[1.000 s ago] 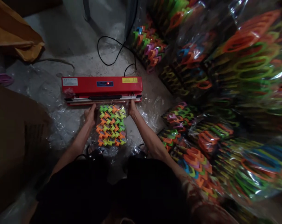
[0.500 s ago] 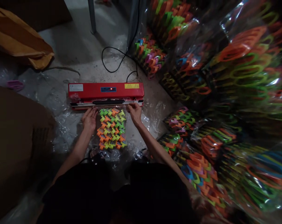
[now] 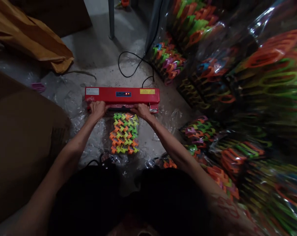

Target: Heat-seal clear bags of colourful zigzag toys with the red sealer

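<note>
A red heat sealer lies on the floor in front of me, with two small lights glowing on its panel. My left hand is closed over the left part of its press bar. Toward the bar's right end, my right hand is closed on it too, with its thumb side toward the middle. Just below the bar, a clear bag of orange, green and yellow plastic pieces lies flat. Its upper edge runs up to the sealer, where the bar hides it.
Several clear bags of colourful plastic-handled items are piled on the right. On the left are a cardboard box and an orange-brown sack. A black cable loops behind the sealer. Loose clear plastic covers floor nearby.
Both hands have moved up from the bag's top corners onto the press bar and closed on it. A second panel light is now lit. The view has shifted slightly left.
</note>
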{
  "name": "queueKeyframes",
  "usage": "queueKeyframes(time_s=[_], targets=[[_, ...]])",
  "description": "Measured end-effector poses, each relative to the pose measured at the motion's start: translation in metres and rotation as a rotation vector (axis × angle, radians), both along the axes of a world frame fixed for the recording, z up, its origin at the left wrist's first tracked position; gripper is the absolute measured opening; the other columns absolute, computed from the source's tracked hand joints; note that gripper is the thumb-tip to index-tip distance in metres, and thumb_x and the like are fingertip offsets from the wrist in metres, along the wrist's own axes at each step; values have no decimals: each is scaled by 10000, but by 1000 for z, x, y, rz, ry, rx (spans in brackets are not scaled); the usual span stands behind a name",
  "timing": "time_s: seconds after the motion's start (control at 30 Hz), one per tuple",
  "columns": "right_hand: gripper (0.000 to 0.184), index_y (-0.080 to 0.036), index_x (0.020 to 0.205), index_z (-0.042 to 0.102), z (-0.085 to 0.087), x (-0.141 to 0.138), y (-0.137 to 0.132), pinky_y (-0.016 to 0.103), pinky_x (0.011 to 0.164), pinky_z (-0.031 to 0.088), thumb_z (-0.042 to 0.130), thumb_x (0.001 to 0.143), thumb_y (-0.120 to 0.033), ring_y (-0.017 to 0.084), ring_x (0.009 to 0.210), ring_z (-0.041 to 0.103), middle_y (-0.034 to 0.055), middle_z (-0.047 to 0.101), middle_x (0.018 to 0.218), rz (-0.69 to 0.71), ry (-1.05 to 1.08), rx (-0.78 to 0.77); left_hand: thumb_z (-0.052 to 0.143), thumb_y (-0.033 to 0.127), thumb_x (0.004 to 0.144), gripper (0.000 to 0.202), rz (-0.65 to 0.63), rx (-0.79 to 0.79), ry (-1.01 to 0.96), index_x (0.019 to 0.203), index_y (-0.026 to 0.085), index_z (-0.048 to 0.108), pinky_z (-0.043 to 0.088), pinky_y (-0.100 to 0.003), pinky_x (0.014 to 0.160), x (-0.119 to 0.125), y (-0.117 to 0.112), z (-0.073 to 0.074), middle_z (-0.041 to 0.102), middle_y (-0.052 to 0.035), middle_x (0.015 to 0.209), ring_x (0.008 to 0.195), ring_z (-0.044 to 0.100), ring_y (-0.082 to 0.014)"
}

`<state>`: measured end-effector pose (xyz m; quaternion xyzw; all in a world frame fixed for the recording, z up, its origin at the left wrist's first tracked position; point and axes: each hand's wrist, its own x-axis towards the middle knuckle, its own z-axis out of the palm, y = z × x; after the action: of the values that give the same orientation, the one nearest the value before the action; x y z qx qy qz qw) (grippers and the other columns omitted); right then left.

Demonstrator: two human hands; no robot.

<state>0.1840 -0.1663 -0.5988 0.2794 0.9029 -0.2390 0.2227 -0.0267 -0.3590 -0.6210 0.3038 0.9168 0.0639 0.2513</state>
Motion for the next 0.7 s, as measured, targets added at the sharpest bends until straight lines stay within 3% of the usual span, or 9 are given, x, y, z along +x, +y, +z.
queueKeyframes(time_s=[0.1,0.23,0.3,0.4,0.47,0.57,0.63,0.7], targets=[[394,-235,1430,895,3,1,-3,336,972,536,598,1241,-413,327,1314,807,150,881,1418,-19,11,1,726,259,943,172,80,93,-72,798,232,636,496,-556,1212,-1,17,4,801,-198,1075,1377,713,-469],[363,-242,1406,910,2,1,-3,334,998,547,633,1227,-392,319,1312,814,140,892,1388,-74,60,-18,718,264,914,328,374,382,-185,667,251,504,534,-386,920,12,16,8,620,-38,751,969,717,-284],[320,-250,1345,934,-1,2,-4,338,991,553,685,1202,-391,317,1267,822,133,904,1321,-120,93,-40,689,282,951,363,429,487,-222,655,251,481,485,-339,790,21,13,15,538,3,685,811,641,-199],[237,-244,1219,961,-6,1,-5,329,968,545,769,1154,-368,307,1181,826,133,907,1202,-167,130,-46,710,307,1025,430,437,667,-256,660,244,491,464,-310,741,30,19,34,510,22,675,747,578,-149],[214,-246,1195,964,-8,0,-5,321,951,536,788,1143,-356,296,1150,823,132,904,1174,-176,141,-48,794,277,1023,429,397,820,-314,670,229,554,489,-298,750,31,31,50,545,21,696,739,566,-150],[223,-256,1211,963,-7,0,-5,320,938,525,783,1150,-372,296,1176,820,131,907,1219,-192,138,-58,866,207,1005,357,340,1043,-454,728,211,641,569,-298,869,25,47,71,694,-20,853,873,675,-182],[235,-242,1225,959,-4,1,-4,318,941,515,778,1153,-374,298,1203,816,135,908,1253,-196,162,-72,839,193,1026,313,333,1041,-536,770,205,659,602,-332,977,23,54,76,770,-64,1004,1046,743,-225],[255,-219,1238,953,2,2,-4,308,932,504,768,1159,-376,294,1202,815,139,911,1254,-182,186,-90,881,152,962,290,317,910,-523,786,213,658,604,-378,1072,29,59,72,788,-85,1050,1195,758,-282]])
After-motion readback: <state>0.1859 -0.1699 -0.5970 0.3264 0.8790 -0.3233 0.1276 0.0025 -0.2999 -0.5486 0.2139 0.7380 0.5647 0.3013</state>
